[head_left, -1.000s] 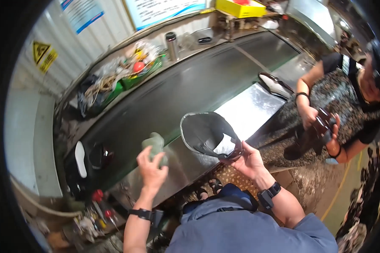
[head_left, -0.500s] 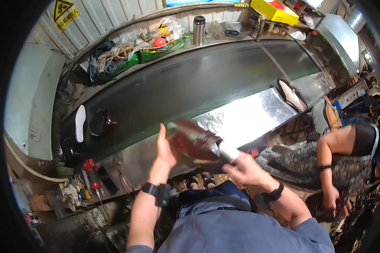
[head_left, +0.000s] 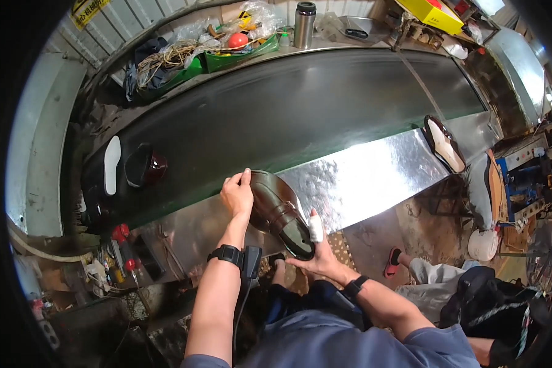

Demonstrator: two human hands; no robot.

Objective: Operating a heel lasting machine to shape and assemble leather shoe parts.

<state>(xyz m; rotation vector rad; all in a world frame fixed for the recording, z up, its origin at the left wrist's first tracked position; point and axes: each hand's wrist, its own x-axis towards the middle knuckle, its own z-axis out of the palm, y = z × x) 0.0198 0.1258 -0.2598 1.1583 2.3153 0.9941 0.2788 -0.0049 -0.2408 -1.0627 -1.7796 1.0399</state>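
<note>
A dark brown leather loafer (head_left: 271, 197) is held over the near edge of the bench, its opening toward me. My left hand (head_left: 237, 195) is closed on the toe end, thumb on top. My right hand (head_left: 320, 256) cups the heel end between spread fingers; one upright finger has a white wrapping. Farther left, on the dark belt, are a white insole (head_left: 111, 165) and another dark brown shoe (head_left: 146, 167). A third shoe (head_left: 443, 145) with a pale insole lies at the right end of the metal ledge.
The long dark belt (head_left: 300, 104) crosses behind a shiny metal ledge (head_left: 362, 178). Green trays of cords and plastic (head_left: 242, 56) and a steel flask (head_left: 304, 26) line the back. Red-handled tools (head_left: 121, 233) lie at left. A person's leg (head_left: 432, 279) shows at right.
My left hand, open beside the loafer before, has closed on its toe end. My right hand has moved down and left at the heel. The person at right has shifted, and their hands are gone from view.
</note>
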